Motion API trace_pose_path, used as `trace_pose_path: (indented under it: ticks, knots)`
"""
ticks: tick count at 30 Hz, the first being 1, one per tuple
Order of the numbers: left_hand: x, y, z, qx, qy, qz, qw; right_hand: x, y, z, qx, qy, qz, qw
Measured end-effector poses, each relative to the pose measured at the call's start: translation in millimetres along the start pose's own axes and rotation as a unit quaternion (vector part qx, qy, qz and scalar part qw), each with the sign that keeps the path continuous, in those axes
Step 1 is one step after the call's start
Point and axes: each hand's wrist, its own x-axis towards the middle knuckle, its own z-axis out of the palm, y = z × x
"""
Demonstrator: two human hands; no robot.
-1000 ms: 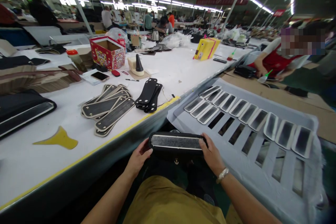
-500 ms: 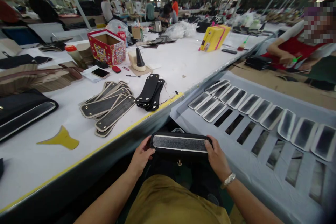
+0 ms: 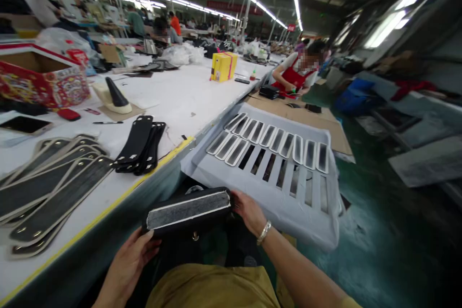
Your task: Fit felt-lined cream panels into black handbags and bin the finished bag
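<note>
A black bag (image 3: 169, 238) hangs over my lap, its long narrow side facing up. That side carries a dark grey strip (image 3: 187, 210) with white edges, and a small gold-coloured metal fitting (image 3: 195, 236) shows below it. My left hand (image 3: 132, 257) grips the bag's left end, thumb on the near edge and fingers underneath. At the right end, my right hand (image 3: 250, 211) is closed on the bag's corner, with its fingertips partly hidden. The bag tilts, its right end farther from me. Beyond it lies a slotted grey-white panel (image 3: 216, 178) bearing several dark oblong pieces (image 3: 236, 150) with white borders.
On the white table (image 3: 173, 96) at left lie stacked dark strips (image 3: 65, 197) with pale edges and black strips (image 3: 139, 147). Behind them are a red box (image 3: 43, 77), a phone (image 3: 25, 124) and a yellow box (image 3: 223, 66). A person in a red apron (image 3: 294, 79) works beyond the panel.
My view has swung to the right. The bag, level before, is now tilted with its right end raised. Both hands still hold its ends; my right hand has shifted to the corner.
</note>
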Motion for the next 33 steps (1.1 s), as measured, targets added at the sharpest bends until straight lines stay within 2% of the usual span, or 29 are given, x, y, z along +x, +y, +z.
trace_pose_path:
  ticks: [3,8,12,16,25,29,33]
  knots:
    - [0.8,1.0,2.9,-0.028,-0.014,-0.011,0.999,3.8,8.8,-1.6,0.076,0.0,0.024,0.997]
    - [-4.2,4.7,4.5,-0.018,-0.031,0.033,0.999,17.4,9.2,-1.4,0.056,-0.017,0.024,0.998]
    - [-3.4,5.7,1.8,-0.014,-0.059,0.016,0.998,29.6,3.7,-2.2,0.013,-0.039,0.014,0.999]
    - [2.4,3.7,-3.7,-0.007,-0.053,0.014,0.998,34.9,-2.6,-3.0,-0.022,-0.046,0.024,0.998]
    - [1.3,9.8,-0.3,0.005,-0.04,0.0,0.999,39.0,-18.8,1.6,0.044,-0.064,0.102,0.992]
    - [2.7,12.5,0.1,0.017,-0.041,-0.003,0.999,41.3,-23.2,5.6,-0.015,-0.05,0.103,0.993]
    - [4.8,14.0,1.9,0.026,-0.044,0.005,0.999,44.7,-30.8,9.3,-0.154,-0.045,0.067,0.985]
